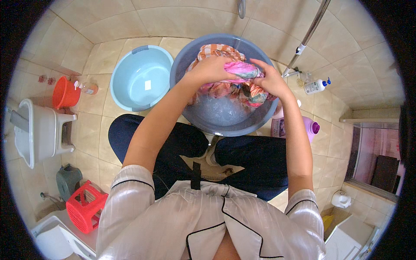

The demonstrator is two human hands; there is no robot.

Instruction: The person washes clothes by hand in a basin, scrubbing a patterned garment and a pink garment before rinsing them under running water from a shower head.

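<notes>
A: Where does the pink cloth (236, 70) lie from your fingers?

B: Right between them, above the grey basin (195, 118) at the upper centre of the frame. The bunch runs roughly left to right, dipping a little toward the right, with your left hand (210, 69) at one end and your right hand (274, 81) at the other

A: So which hand is nearer, and how do your fingers stand?

B: Neither is nearer; both touch it. Your right fingers and thumb are clamped on its right end. Your left are closed on the other, though the folds hide some of the tips

A: And what's around it?

B: Checked cloth (223, 49) just above it in the frame, more wet folds below, then suds (219, 110). You can't tell where one piece ends and the next begins. The blue basin (126, 93) sits just left, the jug (307, 124) beside your right forearm, the pole (305, 38) at the upper right

A: Anything in your way?

B: Nothing between your hands but cloth; the basin's wall rings them, and your knees are close below
</notes>
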